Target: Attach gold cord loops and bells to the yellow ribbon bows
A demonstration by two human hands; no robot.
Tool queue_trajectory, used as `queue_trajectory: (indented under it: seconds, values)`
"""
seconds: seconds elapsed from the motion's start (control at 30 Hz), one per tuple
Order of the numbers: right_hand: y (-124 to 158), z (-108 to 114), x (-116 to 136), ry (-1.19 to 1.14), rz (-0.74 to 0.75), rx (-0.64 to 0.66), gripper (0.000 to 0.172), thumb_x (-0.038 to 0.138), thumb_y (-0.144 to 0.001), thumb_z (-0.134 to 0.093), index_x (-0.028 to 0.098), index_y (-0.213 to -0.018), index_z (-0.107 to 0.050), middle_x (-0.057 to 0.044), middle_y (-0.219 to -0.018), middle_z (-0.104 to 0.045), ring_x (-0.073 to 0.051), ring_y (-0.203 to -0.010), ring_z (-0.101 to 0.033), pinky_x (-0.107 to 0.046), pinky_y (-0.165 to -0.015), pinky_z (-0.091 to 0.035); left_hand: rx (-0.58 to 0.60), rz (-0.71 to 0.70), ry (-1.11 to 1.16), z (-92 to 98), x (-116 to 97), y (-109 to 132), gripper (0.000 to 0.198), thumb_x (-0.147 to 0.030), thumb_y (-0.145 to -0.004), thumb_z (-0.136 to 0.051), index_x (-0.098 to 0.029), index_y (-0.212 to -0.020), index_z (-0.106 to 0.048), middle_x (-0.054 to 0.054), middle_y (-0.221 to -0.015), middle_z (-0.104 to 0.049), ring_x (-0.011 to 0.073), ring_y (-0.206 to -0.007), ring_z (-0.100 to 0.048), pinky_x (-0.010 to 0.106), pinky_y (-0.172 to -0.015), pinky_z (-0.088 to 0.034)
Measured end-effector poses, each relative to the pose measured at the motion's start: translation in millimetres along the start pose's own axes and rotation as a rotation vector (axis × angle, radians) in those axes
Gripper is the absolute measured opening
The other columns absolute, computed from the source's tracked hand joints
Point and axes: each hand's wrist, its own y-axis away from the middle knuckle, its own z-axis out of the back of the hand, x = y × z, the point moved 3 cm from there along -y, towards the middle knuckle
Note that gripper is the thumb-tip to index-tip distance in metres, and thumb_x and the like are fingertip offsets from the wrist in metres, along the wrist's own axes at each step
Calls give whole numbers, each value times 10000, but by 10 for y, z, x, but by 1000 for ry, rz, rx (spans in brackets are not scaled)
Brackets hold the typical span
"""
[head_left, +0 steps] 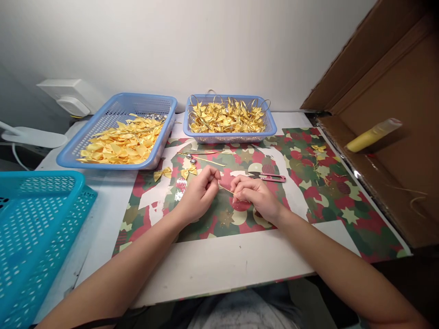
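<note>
A thin gold cord (pixel 227 189) is stretched between my two hands above the patterned paper. My left hand (pixel 200 194) is closed in a pinch on one end of it. The fingertips of my right hand (pixel 255 194) are closed on the other end. Two yellow ribbon bows (pixel 162 173) lie to the left of my left hand. Just beyond them are small silver bells (pixel 191 159) and loose gold cords (pixel 209 161). Behind my right hand lie pink-handled thread snips (pixel 270 177).
A blue basket (pixel 118 97) of yellow bows stands back left. Another blue basket (pixel 230 135) holds bows with gold cords. A turquoise basket (pixel 80 192) is at the left edge. To the right, a cardboard box (pixel 380 91) carries a yellow-filled tube (pixel 373 135). Thread scraps (pixel 322 171) lie nearby.
</note>
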Motion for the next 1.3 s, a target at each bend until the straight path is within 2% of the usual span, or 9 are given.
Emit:
queue_trajectory:
  seconds: [0.57, 0.67, 0.77, 0.83, 0.93, 1.0, 1.1, 1.2, 1.3]
  values:
    - [-9, 29, -10, 38, -38, -20, 211, 217, -638, -540, 213, -459, -652, -46, -823, -549, -189, -840, -515, -326, -729, -431, -32, 22, -86, 38, -35, -23, 77, -147, -863, -399, -222, -857, -417, -88, -552, -370, 115, -489, -332, 245, -523, -289]
    - [-10, 37, -27, -25, -36, -17, 218, 222, -659, -554, 223, -487, -687, -41, -790, -563, -191, -883, -518, -318, -772, -417, -24, 20, -145, 44, -27, -41, 78, -178, -897, -389, -217, -860, -445, -65, -591, -424, 132, -542, -397, 264, -583, -338]
    - [2, 28, -32, -172, -77, -21, 207, 254, -683, -576, 216, -533, -714, -35, -808, -577, -171, -847, -511, -298, -741, -397, -89, -66, -262, 68, -83, -40, 76, -201, -892, -439, -206, -879, -514, 22, -829, -581, 184, -788, -522, 331, -767, -401]
    - [16, 15, -27, -272, -114, -50, 189, 273, -690, -593, 209, -555, -709, -28, -837, -576, -149, -791, -498, -286, -693, -382, -157, -163, -306, 74, -169, -7, 61, -201, -857, -502, -199, -857, -563, 58, -928, -590, 215, -902, -524, 369, -844, -395]
    - [32, -8, -17, -380, -126, -102, 138, 280, -686, -621, 206, -600, -700, -14, -838, -580, -134, -759, -496, -279, -682, -380, -39, -251, -190, -24, -295, 83, 120, -213, -828, -565, -188, -724, -619, 22, -725, -548, 174, -721, -509, 318, -704, -408]
    - [37, -24, -23, -419, -133, -121, 121, 294, -691, -634, 206, -635, -696, -12, -843, -590, -141, -774, -512, -283, -690, -390, 76, -142, -49, -131, -316, 144, 100, -253, -821, -624, -176, -840, -686, 3, -676, -557, 136, -612, -485, 275, -594, -392]
    - [40, -36, -39, -407, -146, -160, 134, 314, -690, -640, 200, -640, -689, -24, -855, -593, -162, -818, -519, -277, -666, -391, 35, 116, 183, -239, -277, 203, 238, -344, -827, -652, -159, -967, -706, -33, -581, -492, 105, -521, -421, 243, -507, -354]
    - [38, -50, -33, -362, -123, -166, 157, 333, -678, -648, 194, -628, -704, -32, -899, -576, -154, -803, -501, -266, -655, -395, 13, 268, 371, -295, -246, 207, 287, -411, -784, -690, -154, -908, -722, -33, -560, -484, 94, -496, -393, 230, -461, -311]
    - [33, -68, -16, -321, -83, -144, 168, 345, -683, -657, 199, -631, -723, -23, -885, -554, -136, -765, -493, -260, -670, -405, 4, 316, 453, -292, -251, 183, 262, -419, -750, -709, -158, -743, -703, -31, -547, -488, 81, -480, -363, 221, -437, -277]
